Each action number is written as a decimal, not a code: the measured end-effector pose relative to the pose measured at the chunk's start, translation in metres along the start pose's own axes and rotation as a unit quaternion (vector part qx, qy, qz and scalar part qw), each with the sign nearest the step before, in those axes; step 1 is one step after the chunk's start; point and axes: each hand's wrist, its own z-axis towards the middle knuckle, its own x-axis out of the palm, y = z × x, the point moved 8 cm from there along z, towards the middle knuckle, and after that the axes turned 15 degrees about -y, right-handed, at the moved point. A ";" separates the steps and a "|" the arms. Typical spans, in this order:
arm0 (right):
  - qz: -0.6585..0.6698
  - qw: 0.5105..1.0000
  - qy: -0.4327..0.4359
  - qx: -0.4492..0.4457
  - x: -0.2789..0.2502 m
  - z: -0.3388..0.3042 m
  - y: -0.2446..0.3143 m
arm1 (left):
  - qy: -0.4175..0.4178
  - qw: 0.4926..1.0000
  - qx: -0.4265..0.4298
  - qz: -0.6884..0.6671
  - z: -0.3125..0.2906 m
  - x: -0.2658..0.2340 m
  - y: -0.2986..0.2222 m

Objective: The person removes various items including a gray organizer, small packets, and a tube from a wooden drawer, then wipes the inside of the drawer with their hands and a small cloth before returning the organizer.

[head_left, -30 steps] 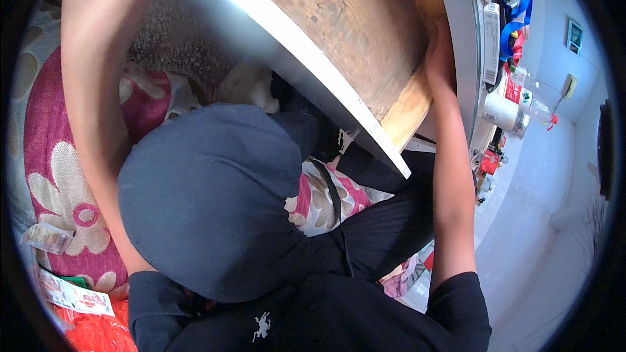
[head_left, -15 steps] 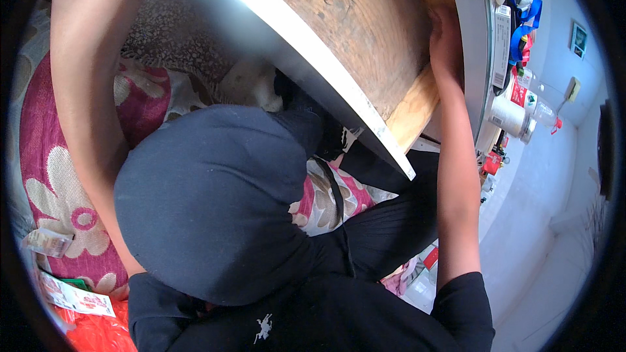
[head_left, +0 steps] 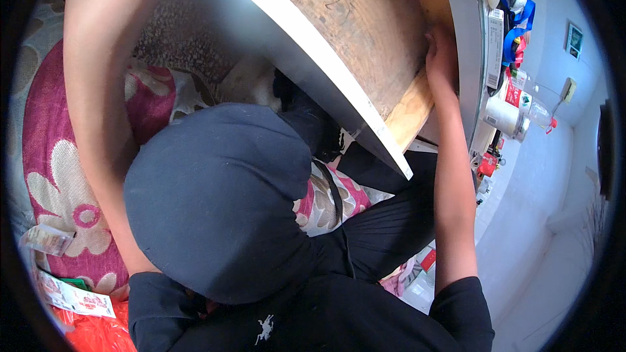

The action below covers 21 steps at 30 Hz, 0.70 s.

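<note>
A drawer-like wooden compartment (head_left: 345, 10) with a brown grained bottom lies ahead of me, edged by a long white board (head_left: 326, 58) with a grey face. My right hand (head_left: 443, 62) reaches into its right side, against the inner wall near a pale wooden strip (head_left: 409, 114). The thumb side of that hand shows; the other fingers are hidden. My left forearm (head_left: 98, 85) stretches up along the left, blurred, and its hand lies beyond the top edge of the view.
On the right, a glass-edged tabletop holds a white box (head_left: 495, 49), a blue strap (head_left: 521, 23), a white cylindrical container (head_left: 505, 117) and a clear bottle (head_left: 540, 114). Left are a maroon floral cloth (head_left: 72, 195), packets and a red plastic bag (head_left: 91, 329). Black-clothed legs (head_left: 391, 228) lie below the compartment.
My left forearm has shifted slightly right in the picture. My right hand sits a little lower and nearer along the compartment's side. The tabletop items appear slightly further left.
</note>
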 end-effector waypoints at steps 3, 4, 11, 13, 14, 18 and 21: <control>0.085 0.996 0.024 0.021 -0.003 -0.010 -0.005 | 0.090 0.972 0.136 -0.172 -0.003 0.001 0.005; 0.127 0.990 0.047 0.048 0.000 -0.012 -0.007 | 0.113 0.973 0.117 -0.166 -0.003 0.002 0.009; 0.012 0.999 -0.036 0.024 0.002 0.000 -0.018 | 0.101 0.969 0.217 -0.061 -0.005 0.009 0.014; -0.018 0.999 -0.041 -0.010 0.001 0.000 -0.014 | 0.107 0.969 0.203 -0.090 -0.006 0.007 0.013; -0.018 0.999 -0.040 -0.011 0.000 0.001 -0.010 | 0.111 0.968 0.193 -0.114 -0.005 0.004 0.010; 0.016 0.998 0.064 0.021 0.002 -0.006 0.000 | 0.207 0.971 0.055 -0.104 -0.002 0.010 0.015; 0.102 0.988 0.089 0.080 0.001 -0.016 -0.006 | 0.106 0.968 0.190 -0.127 -0.006 0.005 0.013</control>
